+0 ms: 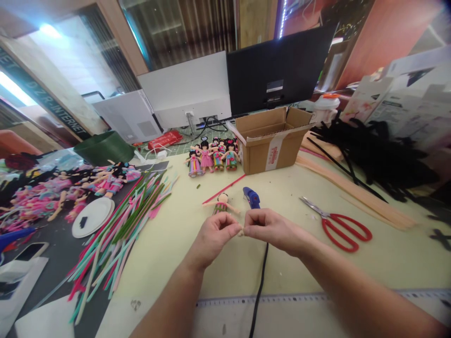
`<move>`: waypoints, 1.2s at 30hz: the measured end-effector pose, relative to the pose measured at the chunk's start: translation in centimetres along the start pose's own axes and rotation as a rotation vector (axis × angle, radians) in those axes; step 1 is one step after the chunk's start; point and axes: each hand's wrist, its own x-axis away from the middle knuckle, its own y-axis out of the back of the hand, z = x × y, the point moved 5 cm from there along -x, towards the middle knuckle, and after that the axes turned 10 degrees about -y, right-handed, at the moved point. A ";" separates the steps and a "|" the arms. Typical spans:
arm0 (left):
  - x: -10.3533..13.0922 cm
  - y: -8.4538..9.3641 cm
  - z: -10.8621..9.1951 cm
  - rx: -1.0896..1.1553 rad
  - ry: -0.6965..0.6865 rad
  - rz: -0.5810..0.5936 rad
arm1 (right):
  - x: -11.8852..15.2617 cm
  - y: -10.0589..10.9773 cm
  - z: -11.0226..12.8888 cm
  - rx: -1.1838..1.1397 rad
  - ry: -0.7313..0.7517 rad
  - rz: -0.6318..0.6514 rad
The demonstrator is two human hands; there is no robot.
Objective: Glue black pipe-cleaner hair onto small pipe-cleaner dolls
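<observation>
My left hand [219, 234] and my right hand [269, 230] meet at the middle of the pale yellow mat. The thumb and fingers of each are pinched on a small beige piece [241, 232] between them, mostly hidden by the fingertips. Just beyond my left hand lies an unfinished doll [221, 202] with outstretched beige arms and a striped green and pink body. A blue glue gun [251, 197] rests behind my right hand, and a black cable [261, 286] runs toward the front edge. Red-handled scissors [338, 225] lie partly open to the right.
Finished dolls [206, 157] stand beside an open cardboard box [275, 145] at the back. Colored stems [123, 234], a white plate [92, 217] and piled dolls are left. Black and peach stems [352, 188] lie right. A ruler [292, 298] crosses the front.
</observation>
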 end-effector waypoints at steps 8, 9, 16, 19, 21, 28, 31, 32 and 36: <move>-0.3 -0.7 1.0 0.243 0.080 -0.128 | -0.7 -0.4 -0.6 -0.237 -0.066 0.021; -0.3 -0.7 1.1 0.246 0.092 -0.136 | -0.7 -0.5 -0.7 -0.246 -0.072 0.022; -0.1 -0.8 1.2 0.288 0.091 -0.177 | -0.3 -0.6 -0.3 -0.241 -0.072 0.012; 0.1 -1.1 1.1 0.354 0.064 -0.184 | -0.1 -0.7 0.0 -0.255 -0.057 0.011; 0.1 -1.4 1.0 0.391 0.029 -0.201 | -0.1 -0.9 0.0 -0.279 -0.032 0.025; -0.1 -1.2 1.3 0.386 -0.006 -0.238 | 0.6 -0.8 1.1 -0.040 -0.021 -0.007; -0.1 -0.7 1.1 0.358 -0.015 -0.264 | 2.8 2.4 2.6 0.350 0.070 -0.233; 0.0 -0.5 0.9 0.354 -0.020 -0.275 | 3.8 4.0 2.7 0.466 0.070 -0.333; 0.3 -0.3 0.2 0.392 -0.010 -0.287 | 7.8 10.6 -0.4 0.870 -0.218 -0.603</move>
